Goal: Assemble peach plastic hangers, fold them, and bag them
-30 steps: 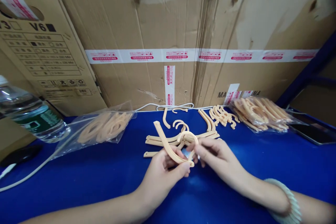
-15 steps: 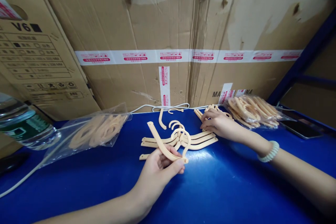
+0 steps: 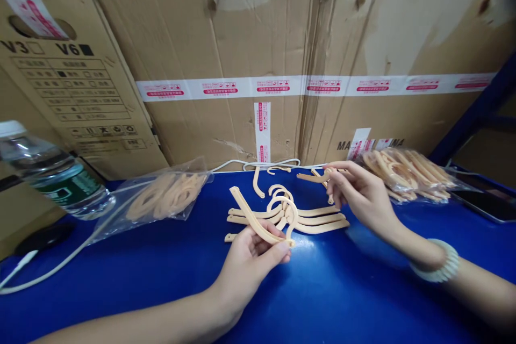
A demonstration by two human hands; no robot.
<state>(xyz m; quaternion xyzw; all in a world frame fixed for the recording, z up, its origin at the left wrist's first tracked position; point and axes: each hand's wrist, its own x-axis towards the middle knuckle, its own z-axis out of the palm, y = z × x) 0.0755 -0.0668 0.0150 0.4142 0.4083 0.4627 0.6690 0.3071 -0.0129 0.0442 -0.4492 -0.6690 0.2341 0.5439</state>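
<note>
My left hand [image 3: 256, 260] is closed on a partial clothes hanger [image 3: 250, 217], a beige arm joined to a curved hook, raised above the blue table. Between thumb and fingers, my right hand [image 3: 357, 191] pinches a beige hanger arm [image 3: 309, 177], lifted off the surface. Just behind my left hand lie several beige clothes hangers [image 3: 318, 220], overlapped with their hooks fanned together. A loose hanger arm [image 3: 258, 183] and a hook piece [image 3: 278, 170] rest farther back. More loose pieces are partly hidden behind my right hand.
Bagged hanger parts [image 3: 173, 196] lie at left and another bag [image 3: 407, 172] at right, beside a phone [image 3: 486, 204]. A water bottle [image 3: 60, 177], black disc [image 3: 44, 237] and white cable [image 3: 72, 259] are at left. Cardboard boxes [image 3: 226, 129] wall off the back.
My right hand has risen from the loose pieces at the back and come nearer, now with a hanger arm in its fingers. My left hand keeps its hold. The view has shifted slightly left.
</note>
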